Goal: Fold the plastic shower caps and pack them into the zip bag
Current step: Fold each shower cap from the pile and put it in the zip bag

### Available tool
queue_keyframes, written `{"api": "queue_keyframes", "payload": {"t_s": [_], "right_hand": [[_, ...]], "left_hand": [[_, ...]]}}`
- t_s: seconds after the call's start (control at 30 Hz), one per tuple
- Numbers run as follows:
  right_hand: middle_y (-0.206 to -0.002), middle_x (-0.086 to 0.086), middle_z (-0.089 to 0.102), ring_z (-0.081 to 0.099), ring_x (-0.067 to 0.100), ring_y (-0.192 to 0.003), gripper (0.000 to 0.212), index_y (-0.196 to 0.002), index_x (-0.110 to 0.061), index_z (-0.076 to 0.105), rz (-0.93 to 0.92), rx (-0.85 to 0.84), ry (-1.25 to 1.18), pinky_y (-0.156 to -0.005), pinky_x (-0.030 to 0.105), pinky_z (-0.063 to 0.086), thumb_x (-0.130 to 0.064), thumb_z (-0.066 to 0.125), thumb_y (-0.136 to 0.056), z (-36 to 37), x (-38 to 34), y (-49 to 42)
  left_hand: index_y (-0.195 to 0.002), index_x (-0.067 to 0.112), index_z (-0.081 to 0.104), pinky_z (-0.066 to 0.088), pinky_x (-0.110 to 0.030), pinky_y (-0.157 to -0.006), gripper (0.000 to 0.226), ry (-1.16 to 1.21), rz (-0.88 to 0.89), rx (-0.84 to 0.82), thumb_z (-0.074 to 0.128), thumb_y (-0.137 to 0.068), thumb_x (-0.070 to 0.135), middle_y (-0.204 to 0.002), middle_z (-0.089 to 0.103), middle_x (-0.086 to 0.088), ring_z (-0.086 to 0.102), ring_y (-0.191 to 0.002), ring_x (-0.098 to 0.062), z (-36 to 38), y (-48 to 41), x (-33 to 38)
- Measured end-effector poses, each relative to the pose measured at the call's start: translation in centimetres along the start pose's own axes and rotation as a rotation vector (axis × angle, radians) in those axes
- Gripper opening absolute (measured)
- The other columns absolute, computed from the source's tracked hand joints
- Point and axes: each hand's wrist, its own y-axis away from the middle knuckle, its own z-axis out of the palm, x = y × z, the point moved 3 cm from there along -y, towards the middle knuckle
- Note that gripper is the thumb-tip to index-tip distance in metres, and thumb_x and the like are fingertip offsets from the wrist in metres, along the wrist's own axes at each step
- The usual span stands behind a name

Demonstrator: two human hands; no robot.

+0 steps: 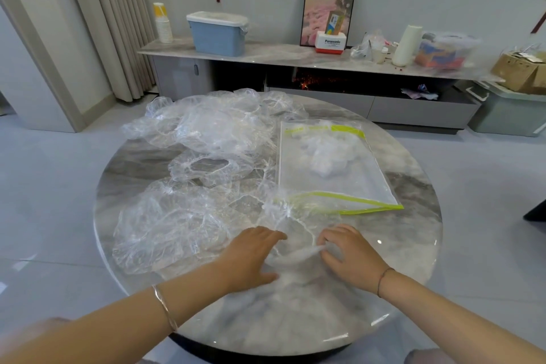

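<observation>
pressing flat on a clear shower cap (295, 263) with the left hand (251, 257), fingers straight and close together, palm down on the plastic. pinching the gathered white edge of the same cap with the right hand (351, 257), fingers bent, thumb and forefinger closed on the rim, though somewhat blurred there. lying between the two hands, at the near side of the round marble table (413, 245), half crumpled. wearing a thin bangle (165, 307) on the left wrist and a dark thread (383, 278) on the right one.

lying flat just beyond the hands, right of the middle of the table: the zip bag (354, 186), clear with yellow-green strips, mouth toward the person and standing a little apart. holding already a small bundle of folded caps (325, 154) in its far half. touching its near left corner, a wrinkled edge of clear plastic.

spread over the left half of the table: loose caps (212, 127) in a heap at the far side, a ringed cap (209, 168) with its elastic opening facing up in the middle, and a large crumpled cap (165, 230) just beside the left hand.

standing behind the table along the wall: a long low sideboard (280, 56) with a stack of paper cups (162, 22), a blue box (218, 35) with a white lid, a framed picture (329, 3) leaning on the wall, a white roll (407, 44), and a cardboard box (517, 69) at the far right. hanging at the left, a beige curtain (118, 23).
</observation>
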Motion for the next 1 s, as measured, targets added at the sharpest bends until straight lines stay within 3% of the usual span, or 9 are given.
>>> {"api": "queue_keyframes", "payload": {"t_s": [0.1,0.2,0.3,0.53,0.67,0.77,0.87,0.93,1.0], "right_hand": [[-0.075,-0.002,0.066,0.061,0.01,-0.076,0.018,-0.076,-0.007,0.057,0.222,0.017,-0.347,-0.074,0.022,0.044,-0.018,0.053,-0.09,0.0,0.5,0.5],[-0.067,0.001,0.068,0.064,0.003,-0.064,0.021,-0.073,-0.002,0.053,0.415,0.053,-0.591,-0.064,0.012,0.044,-0.009,0.055,-0.093,-0.1,1.1,0.6],[-0.056,0.004,0.063,0.06,0.014,-0.053,0.024,-0.068,-0.008,0.053,0.544,0.11,-0.681,-0.067,0.031,0.053,-0.01,0.057,-0.092,0.4,1.9,0.5],[-0.042,-0.007,0.049,0.048,0.006,-0.04,0.013,-0.088,-0.014,0.049,0.619,0.132,-0.42,-0.046,0.021,0.039,-0.021,0.06,-0.09,1.1,2.6,0.4],[-0.088,-0.003,0.055,0.054,0.016,-0.082,0.027,-0.11,-0.016,0.049,0.504,0.277,-0.13,-0.071,0.03,0.043,-0.025,0.062,-0.088,0.4,2.3,0.2],[-0.121,0.002,0.054,0.051,0.021,-0.114,0.032,-0.12,-0.013,0.054,0.243,0.341,-0.007,-0.096,0.036,0.041,-0.024,0.056,-0.09,0.4,1.1,0.0],[-0.149,0.002,0.035,0.029,0.019,-0.139,0.061,-0.135,-0.016,0.046,0.155,0.122,0.1,-0.112,0.03,0.018,-0.049,0.027,-0.088,2.0,0.1,-0.3],[-0.158,-0.006,0.006,0.001,0.012,-0.146,0.085,-0.148,-0.022,0.024,0.175,-0.062,0.151,-0.115,0.029,0.0,-0.064,0.004,-0.077,3.3,0.1,-0.2],[-0.157,-0.011,-0.009,-0.012,0.009,-0.144,0.101,-0.15,-0.028,0.007,0.205,-0.169,0.205,-0.114,0.029,-0.009,-0.079,-0.012,-0.065,4.1,0.6,0.0]], "left_hand": [[-0.122,0.02,0.058,0.029,-0.021,-0.098,0.034,0.04,-0.064,0.071,0.053,-0.093,0.035,-0.122,0.059,0.004,0.047,-0.118,-0.014,0.3,-0.4,-0.6],[-0.095,0.02,0.065,0.037,-0.024,-0.08,0.024,0.147,-0.171,0.095,0.047,-0.096,0.036,-0.095,0.064,-0.001,0.055,-0.095,-0.017,0.3,-0.6,-1.2],[-0.072,0.028,0.051,0.046,-0.03,-0.075,0.025,0.361,-0.264,0.067,0.049,-0.096,0.035,-0.081,0.063,0.002,0.059,-0.081,-0.018,0.1,-0.8,-1.3],[-0.105,0.023,0.056,0.042,-0.024,-0.075,0.016,0.425,-0.409,0.041,0.057,-0.092,0.032,-0.079,0.056,0.008,0.055,-0.08,-0.012,0.0,-1.0,-1.4],[-0.131,0.022,0.045,0.037,-0.028,-0.094,0.041,0.081,-0.244,0.234,0.054,-0.092,0.033,-0.114,0.054,0.005,0.05,-0.108,-0.015,-0.9,-1.4,-0.6],[-0.125,0.023,0.051,0.042,-0.033,-0.097,0.037,-0.039,0.059,0.316,0.042,-0.091,0.033,-0.121,0.058,0.003,0.053,-0.111,-0.018,-0.7,-2.0,0.9],[-0.136,0.024,0.047,0.027,-0.038,-0.113,0.051,-0.188,0.148,0.068,0.023,-0.093,0.036,-0.142,0.047,0.0,0.043,-0.132,-0.021,1.4,-2.5,1.1],[-0.15,0.023,0.018,-0.003,-0.032,-0.115,0.073,-0.173,0.09,-0.079,-0.003,-0.085,0.048,-0.158,0.013,0.001,0.012,-0.146,-0.02,2.5,-2.4,1.0],[-0.151,0.027,-0.004,-0.016,-0.028,-0.112,0.084,-0.163,0.035,-0.172,-0.018,-0.073,0.057,-0.159,-0.009,0.005,-0.007,-0.146,-0.016,3.4,-2.3,0.4]]}}
